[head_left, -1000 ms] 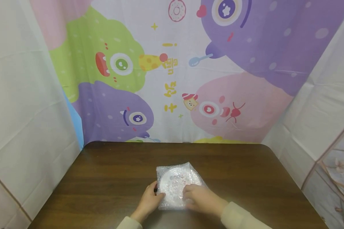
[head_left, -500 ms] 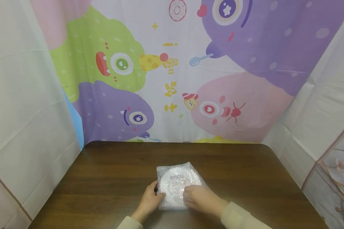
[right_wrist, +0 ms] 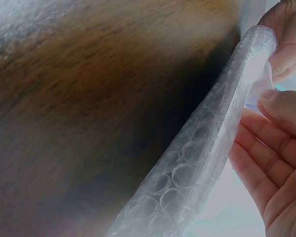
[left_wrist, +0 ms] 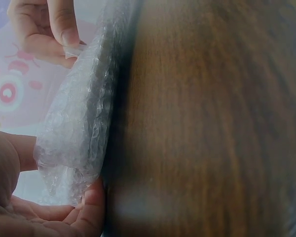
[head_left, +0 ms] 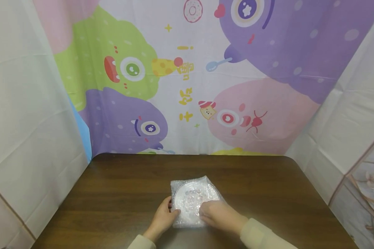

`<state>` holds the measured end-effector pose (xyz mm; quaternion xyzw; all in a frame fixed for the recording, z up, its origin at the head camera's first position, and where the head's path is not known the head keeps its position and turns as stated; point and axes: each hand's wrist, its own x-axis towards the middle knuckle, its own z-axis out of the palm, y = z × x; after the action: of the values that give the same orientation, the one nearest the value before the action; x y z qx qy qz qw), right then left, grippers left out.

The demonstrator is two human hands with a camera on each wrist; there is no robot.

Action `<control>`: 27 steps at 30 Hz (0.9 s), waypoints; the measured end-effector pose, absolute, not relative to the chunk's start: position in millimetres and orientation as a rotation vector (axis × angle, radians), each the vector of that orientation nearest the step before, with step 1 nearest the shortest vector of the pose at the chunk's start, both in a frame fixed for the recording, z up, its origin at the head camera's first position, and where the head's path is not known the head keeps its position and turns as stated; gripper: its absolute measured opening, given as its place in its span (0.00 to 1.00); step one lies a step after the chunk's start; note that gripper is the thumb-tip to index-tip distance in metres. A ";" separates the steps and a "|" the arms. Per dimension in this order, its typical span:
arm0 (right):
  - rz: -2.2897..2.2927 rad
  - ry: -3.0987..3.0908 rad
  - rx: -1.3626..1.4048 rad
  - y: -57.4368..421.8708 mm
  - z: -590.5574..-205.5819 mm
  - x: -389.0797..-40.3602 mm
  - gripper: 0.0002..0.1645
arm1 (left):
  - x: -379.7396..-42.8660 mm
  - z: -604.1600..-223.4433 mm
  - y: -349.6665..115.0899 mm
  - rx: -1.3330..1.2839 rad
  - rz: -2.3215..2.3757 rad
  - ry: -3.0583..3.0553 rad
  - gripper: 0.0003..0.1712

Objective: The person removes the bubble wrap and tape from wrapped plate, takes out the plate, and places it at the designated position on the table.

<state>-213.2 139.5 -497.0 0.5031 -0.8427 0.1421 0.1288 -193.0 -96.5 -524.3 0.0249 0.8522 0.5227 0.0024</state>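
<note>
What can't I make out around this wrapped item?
Head: print on the round item, blurred by bubble wrap and glare.
Head: its underside, hidden by its top.
Left wrist: clear scrap in the right hand, partly behind its fingers.
Head: sleeves, cut off by bottom edge.

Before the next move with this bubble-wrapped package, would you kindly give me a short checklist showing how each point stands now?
1. Left hand steadying the bubble-wrapped package: ok, it holds the left edge.
2. Right hand on the wrapping: ok, the left wrist view shows it pinching a bit of clear film.
3. Round item unwrapped: not ok, bubble wrap covers it.
4. Round item undamaged: cannot tell, the wrap and its glare blur the surface.
5. Package lying fully flat on the wooden table: cannot tell, its underside is hidden.
</note>
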 end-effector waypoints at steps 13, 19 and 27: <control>0.581 -2.622 1.355 137.4 -495.1 -216.1 0.11 | -194.2 -525.6 -97.0 0.074 1.625 2.679 0.36; 0.640 -2.635 1.354 137.7 -494.1 -218.6 0.11 | -194.5 -524.7 -97.2 0.061 1.620 2.669 0.37; 0.763 -2.682 1.291 136.9 -494.8 -224.0 0.07 | -194.2 -525.1 -97.5 0.056 1.621 2.668 0.37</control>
<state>-224.0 136.9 -494.8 0.4199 -0.8723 0.2481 0.0345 -194.2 -97.5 -525.1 0.0178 0.8545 0.5191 0.0096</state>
